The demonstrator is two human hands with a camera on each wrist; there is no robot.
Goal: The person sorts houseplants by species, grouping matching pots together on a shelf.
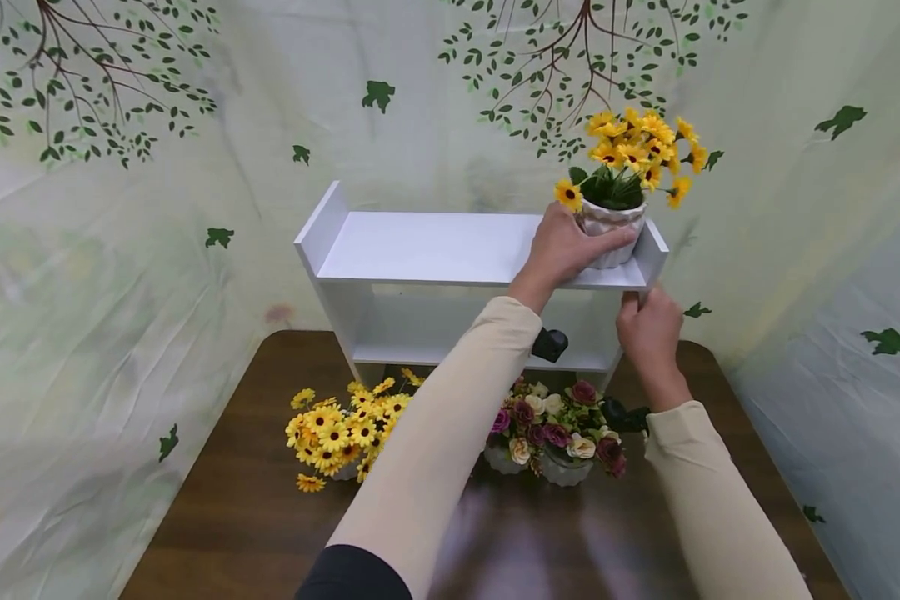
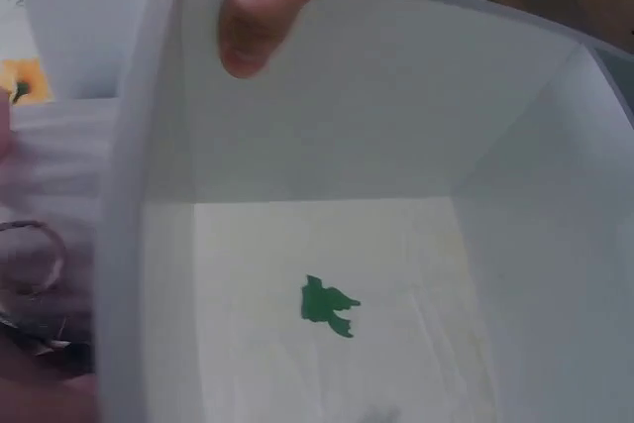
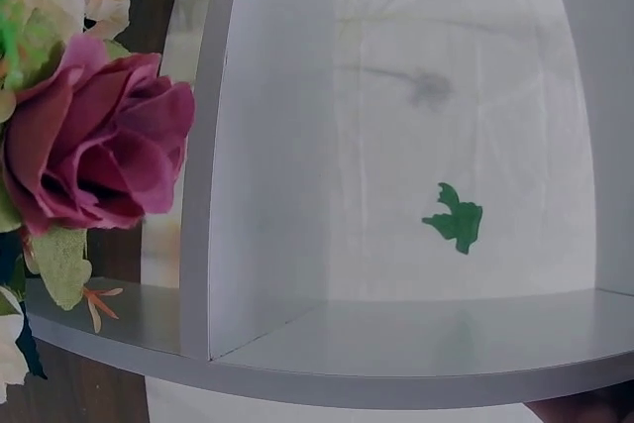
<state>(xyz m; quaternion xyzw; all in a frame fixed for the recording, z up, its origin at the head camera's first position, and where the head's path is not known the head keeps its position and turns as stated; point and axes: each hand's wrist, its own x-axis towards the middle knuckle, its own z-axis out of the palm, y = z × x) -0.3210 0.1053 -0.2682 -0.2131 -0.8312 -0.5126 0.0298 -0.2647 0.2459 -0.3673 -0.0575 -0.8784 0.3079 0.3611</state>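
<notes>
My left hand (image 1: 562,250) holds a white pot (image 1: 617,218) of yellow artificial flowers (image 1: 633,146) at the right end of the white shelf's (image 1: 427,246) top board. Its thumb lies across the pot's front; the other fingers are mostly hidden. Just below that board, my right hand (image 1: 650,327) grips the shelf's right side panel. In the left wrist view, that hand's thumb (image 2: 250,39) presses the panel's inner face. The right wrist view looks into the shelf's lower compartment, with only a bit of the right hand (image 3: 584,409) in the corner.
Potted yellow flowers (image 1: 337,433) stand on the brown table (image 1: 217,517) before the shelf, left of my left forearm. Right of it are pots of purple and cream roses (image 1: 555,429), close to the shelf's lower front. A leaf-printed cloth (image 1: 270,83) hangs behind.
</notes>
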